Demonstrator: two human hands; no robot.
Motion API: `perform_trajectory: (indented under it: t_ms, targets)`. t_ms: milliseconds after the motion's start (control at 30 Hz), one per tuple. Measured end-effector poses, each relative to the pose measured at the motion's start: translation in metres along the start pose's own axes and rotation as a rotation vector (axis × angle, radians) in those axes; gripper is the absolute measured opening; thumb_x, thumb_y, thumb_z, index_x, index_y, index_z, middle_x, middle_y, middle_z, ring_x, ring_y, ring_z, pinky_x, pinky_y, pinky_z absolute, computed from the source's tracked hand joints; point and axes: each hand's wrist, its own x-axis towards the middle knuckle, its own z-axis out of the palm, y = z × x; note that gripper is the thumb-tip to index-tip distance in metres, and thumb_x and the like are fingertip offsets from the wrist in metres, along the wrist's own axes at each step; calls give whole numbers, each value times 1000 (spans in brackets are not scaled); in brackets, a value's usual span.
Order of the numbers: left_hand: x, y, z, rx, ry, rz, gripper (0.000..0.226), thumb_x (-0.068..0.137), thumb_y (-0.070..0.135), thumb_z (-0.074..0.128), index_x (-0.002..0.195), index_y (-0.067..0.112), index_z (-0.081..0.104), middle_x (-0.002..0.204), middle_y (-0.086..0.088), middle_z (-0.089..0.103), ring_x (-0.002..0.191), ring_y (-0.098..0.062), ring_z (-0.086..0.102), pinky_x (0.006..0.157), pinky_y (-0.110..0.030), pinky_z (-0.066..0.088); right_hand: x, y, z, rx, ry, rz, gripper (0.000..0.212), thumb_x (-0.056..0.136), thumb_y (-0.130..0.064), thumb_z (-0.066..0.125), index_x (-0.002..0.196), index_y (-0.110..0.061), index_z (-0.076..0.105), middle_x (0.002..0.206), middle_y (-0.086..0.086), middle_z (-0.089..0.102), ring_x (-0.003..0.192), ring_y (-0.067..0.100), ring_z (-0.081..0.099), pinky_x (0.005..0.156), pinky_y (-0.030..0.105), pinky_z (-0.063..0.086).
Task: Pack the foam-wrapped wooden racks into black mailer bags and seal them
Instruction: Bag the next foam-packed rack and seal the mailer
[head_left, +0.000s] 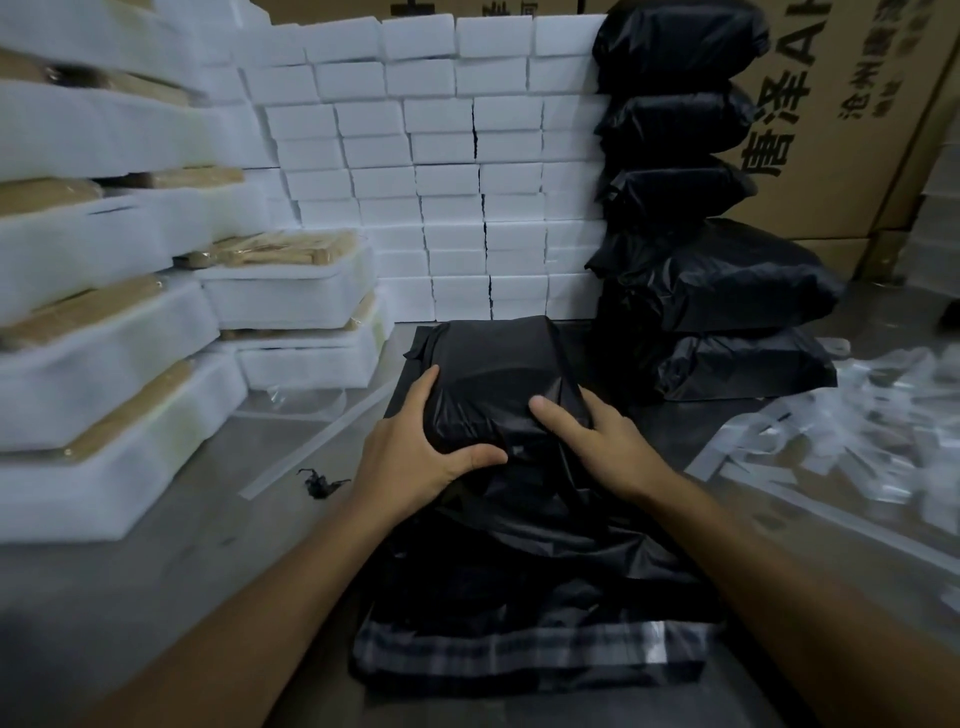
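Both your forearms reach forward over the table and meet at the black mailer bag in the middle of it. Your left hand lies on the bag's near left corner, fingers wrapped up along its left side and thumb stretched across the near edge, so it grips the parcel. Your right hand lies on the bag's near right corner, thumb pressed flat on top and the other fingers curled round the right side out of sight, gripping too.

The bag is filled and bulky, and its near end sits between your two hands, with the far end pointing away from you. Its loose black plastic trails from under your hands back toward you, over a pile of flat empty mailer bags whose near edge shows a pale strip.

Right of the held bag stand five packed black parcels in one stack, leaning on a cardboard carton. Left of the held bag rise stacks of foam-wrapped wooden racks; you can make out about ten, though the nearest ones blur. Behind the bag stands a wall of white foam blocks, too many to count. Right of the bag, past the parcels, lies a heap of clear plastic strips. A small black scrap lies just left of your left wrist.
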Motion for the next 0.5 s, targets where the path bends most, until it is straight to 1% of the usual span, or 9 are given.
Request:
perform_trajectory:
  t_ms: [67, 133, 200, 267, 300, 333, 367, 433, 500]
  targets:
    - [-3, 1, -3, 27, 13, 6, 129, 37, 93, 63, 149, 41, 26, 141, 5, 54, 127, -20, 52, 103, -40, 46, -8, 2, -3, -62, -2, -49, 85, 65, -93, 48, 135, -46, 55, 125, -14, 67, 123, 17, 58, 109, 42, 44]
    - [-6, 2, -5, 32, 24, 5, 123, 40, 85, 68, 147, 38, 31, 138, 4, 56, 126, -22, 53, 103, -41, 46, -13, 2, -7, -112, 32, -90, 76, 69, -86, 50, 131, -42, 59, 118, -15, 70, 121, 15, 60, 107, 41, 45]
    - [-9, 1, -6, 8, 60, 6, 111, 46, 71, 80, 143, 37, 37, 131, 4, 61, 121, -22, 56, 100, -42, 47, -18, 2, -10, -163, 79, -131, 57, 79, -70, 60, 126, -39, 64, 112, -16, 73, 117, 15, 62, 104, 41, 47]
    - [-14, 0, -7, -22, 92, -5, 94, 53, 57, 87, 132, 37, 42, 113, 2, 68, 103, -21, 63, 87, -40, 52, -21, 4, -12, -248, 119, -187, 40, 86, -50, 70, 123, -34, 68, 108, -12, 75, 113, 18, 64, 98, 40, 49]
    - [-15, 0, -8, -19, 110, -12, 81, 58, 52, 87, 124, 38, 44, 96, 2, 71, 88, -20, 65, 74, -36, 52, -22, 5, -12, -295, 135, -208, 37, 87, -43, 73, 121, -30, 69, 106, -9, 76, 110, 20, 66, 94, 40, 50]
    - [-18, 0, -8, 3, 134, -12, 66, 63, 47, 84, 115, 37, 44, 78, 2, 69, 72, -19, 63, 61, -33, 48, -22, 6, -12, -332, 150, -219, 34, 86, -38, 76, 118, -25, 71, 102, -5, 77, 105, 21, 67, 89, 39, 51]
    - [-20, 1, -8, 24, 160, -8, 53, 67, 40, 79, 105, 35, 43, 63, 1, 62, 59, -18, 58, 52, -32, 41, -22, 7, -11, -351, 169, -221, 32, 85, -35, 78, 112, -21, 72, 97, -2, 77, 99, 22, 68, 85, 38, 51]
    - [-24, 5, -8, 24, 199, 1, 39, 71, 31, 73, 92, 28, 39, 54, -2, 53, 49, -18, 46, 47, -35, 38, -21, 7, -11, -352, 225, -204, 33, 79, -33, 84, 104, -14, 72, 90, -1, 74, 88, 18, 67, 77, 33, 52]
    - [-28, 8, -9, 25, 230, 46, 32, 71, 32, 67, 82, 21, 39, 54, -4, 49, 48, -18, 39, 48, -37, 37, -22, 7, -12, -305, 299, -199, 37, 72, -32, 89, 96, -16, 65, 80, -7, 66, 76, 10, 60, 67, 20, 46]
